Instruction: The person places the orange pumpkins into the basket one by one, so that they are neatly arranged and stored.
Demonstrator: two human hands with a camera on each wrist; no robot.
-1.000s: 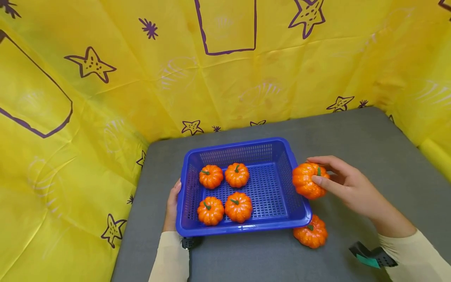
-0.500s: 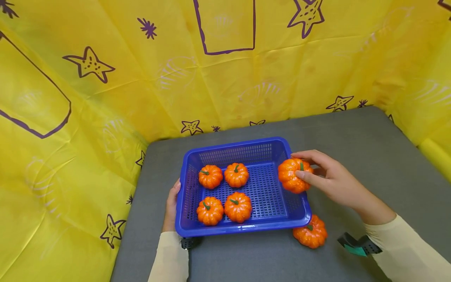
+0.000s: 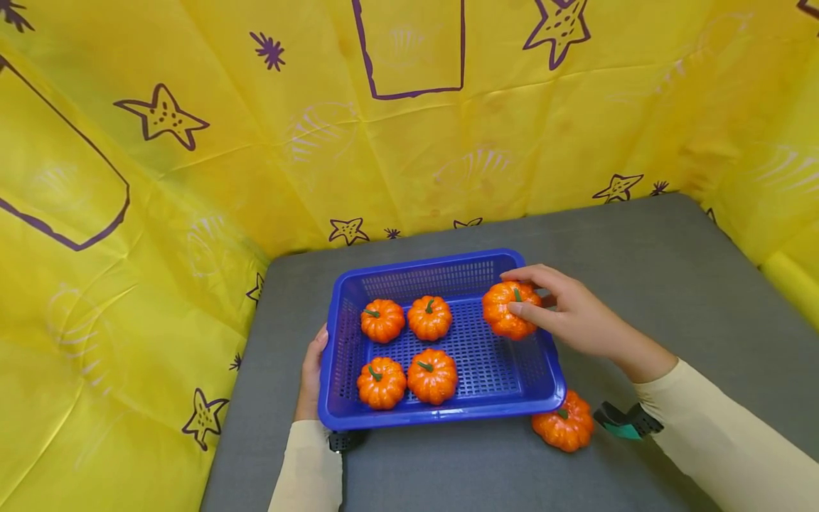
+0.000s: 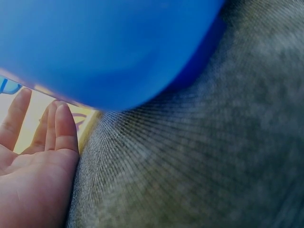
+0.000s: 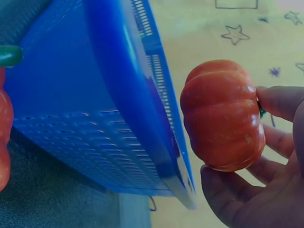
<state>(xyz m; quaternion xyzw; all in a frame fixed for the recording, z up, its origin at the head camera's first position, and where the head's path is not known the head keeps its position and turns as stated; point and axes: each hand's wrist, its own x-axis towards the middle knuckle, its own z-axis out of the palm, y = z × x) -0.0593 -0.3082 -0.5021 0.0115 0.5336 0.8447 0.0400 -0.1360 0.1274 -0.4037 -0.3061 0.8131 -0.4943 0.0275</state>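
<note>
A blue plastic basket (image 3: 441, 411) with slotted walls stands in the middle of the head view, several small orange pumpkins with green stems lying in its left half. Between thumb and fingers my right hand (image 3: 576, 313) pinches another pumpkin (image 3: 505, 313), held above the basket's right part. The right wrist view shows this pumpkin (image 5: 223, 118) in the fingertips, above the rim (image 5: 123, 85). My left hand (image 3: 311, 370) touches the basket's left side. In the left wrist view its fingers (image 4: 66, 128) look straight, tips against the blue wall (image 4: 109, 57).
One more pumpkin (image 3: 566, 423) lies on the grey table (image 3: 435, 469), partly hidden by the basket's front right corner. Yellow cloth (image 3: 409, 163) with starfish drawings hangs behind and at both sides. Black wrist devices (image 3: 630, 421) sit below the hands.
My right hand has carried its pumpkin left, from outside the basket's right rim to above the inside. The left hand, the basket and the other pumpkins have stayed in place.
</note>
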